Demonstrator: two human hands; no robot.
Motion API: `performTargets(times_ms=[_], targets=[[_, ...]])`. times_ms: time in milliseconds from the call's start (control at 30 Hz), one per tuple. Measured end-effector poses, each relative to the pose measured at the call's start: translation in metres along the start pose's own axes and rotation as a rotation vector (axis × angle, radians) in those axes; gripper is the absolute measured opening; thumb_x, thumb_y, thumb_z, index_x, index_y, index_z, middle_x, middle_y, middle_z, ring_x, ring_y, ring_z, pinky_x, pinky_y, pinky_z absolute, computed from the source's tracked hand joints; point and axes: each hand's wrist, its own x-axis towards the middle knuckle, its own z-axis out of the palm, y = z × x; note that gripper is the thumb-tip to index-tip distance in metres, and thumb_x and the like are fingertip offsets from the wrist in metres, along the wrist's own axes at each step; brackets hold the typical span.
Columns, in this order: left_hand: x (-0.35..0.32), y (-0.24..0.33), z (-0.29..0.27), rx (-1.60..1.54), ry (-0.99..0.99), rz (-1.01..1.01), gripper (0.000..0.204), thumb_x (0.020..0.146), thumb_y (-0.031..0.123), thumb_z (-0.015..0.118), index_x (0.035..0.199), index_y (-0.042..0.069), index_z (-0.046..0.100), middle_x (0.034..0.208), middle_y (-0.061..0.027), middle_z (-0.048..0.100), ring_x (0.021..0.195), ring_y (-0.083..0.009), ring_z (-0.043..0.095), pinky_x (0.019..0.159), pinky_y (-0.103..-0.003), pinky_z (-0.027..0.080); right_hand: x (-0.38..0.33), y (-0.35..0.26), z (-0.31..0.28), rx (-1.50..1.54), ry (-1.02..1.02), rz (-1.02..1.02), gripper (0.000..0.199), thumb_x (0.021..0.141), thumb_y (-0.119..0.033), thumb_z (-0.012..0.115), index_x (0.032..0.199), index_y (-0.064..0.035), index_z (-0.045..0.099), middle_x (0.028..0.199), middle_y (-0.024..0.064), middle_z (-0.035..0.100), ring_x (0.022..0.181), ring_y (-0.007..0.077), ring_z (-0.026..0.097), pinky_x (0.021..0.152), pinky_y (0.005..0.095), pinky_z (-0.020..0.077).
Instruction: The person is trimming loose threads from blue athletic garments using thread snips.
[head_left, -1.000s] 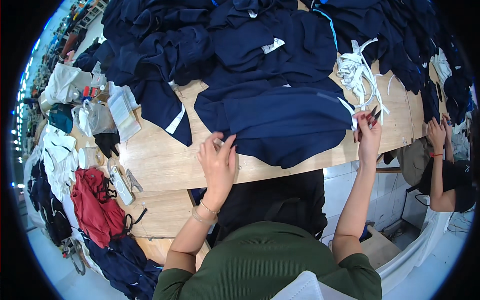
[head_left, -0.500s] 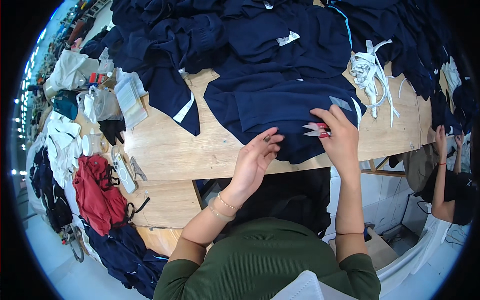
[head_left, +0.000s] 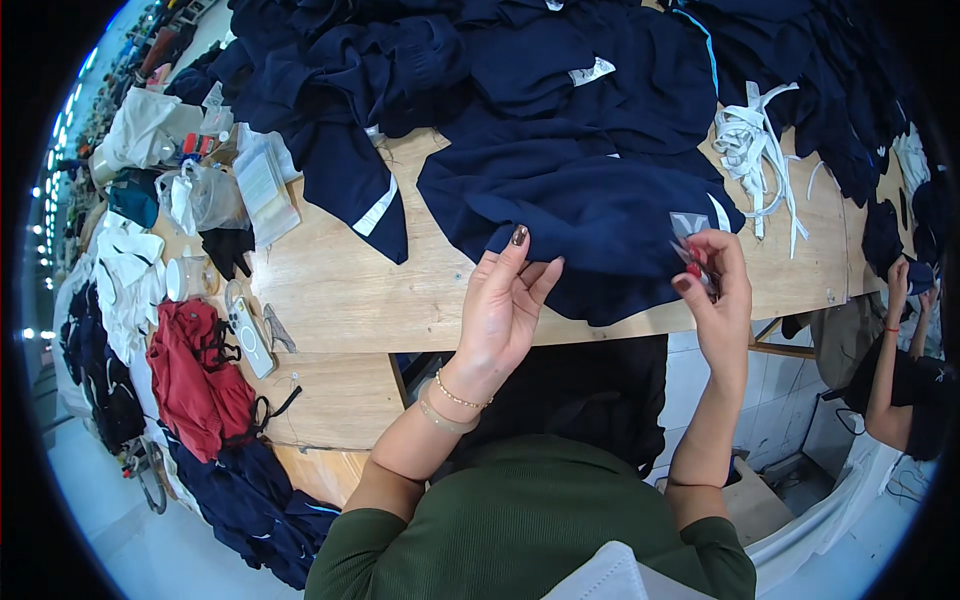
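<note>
White label [head_left: 592, 72] on navy garment [head_left: 600, 50]; clear packets [head_left: 262, 185] table's left.

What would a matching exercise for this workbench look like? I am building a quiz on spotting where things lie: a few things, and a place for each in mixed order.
Things:
1. white tapes
2. red cloth
3. phone
4. left hand

Places:
A. at the navy garment's near edge
B. far right of the table, beside the navy piles
C. left end of the table, next to the phone
D. on the table between the red cloth and the bare wood

Pairs: 1-B, 2-C, 3-D, 4-A
</note>
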Motion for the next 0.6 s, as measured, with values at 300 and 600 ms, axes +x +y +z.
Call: performTargets(times_ms=[300,600], targets=[[-0.015,0.001,0.016,0.098,-0.188,0.096,0.014,0.097,0.019,0.053,0.105,0.007,0.056,0.098,-0.0076,0.065,0.091,-0.0176,0.065,0.091,-0.037,0.055,0.008,-0.012,0.023,-0.302,0.011,-0.501,0.028,0.064,-0.005,0.08,0.084,0.0018,0.062,0.076,0.0101,0.06,0.068,0.023,0.053,0.058,0.03,0.042],[-0.017,0.002,0.021,0.131,-0.149,0.103,0.018,0.097,0.023,0.054,0.098,0.005,0.057,0.095,-0.0073,0.065,0.086,-0.0168,0.066,0.086,-0.035,0.056,0.013,-0.019,0.034,-0.364,0.024,-0.583,0.031,0.061,-0.01,0.081,0.084,-0.0009,0.062,0.076,0.0086,0.06,0.068,0.023,0.054,0.058,0.0304,0.0421]])
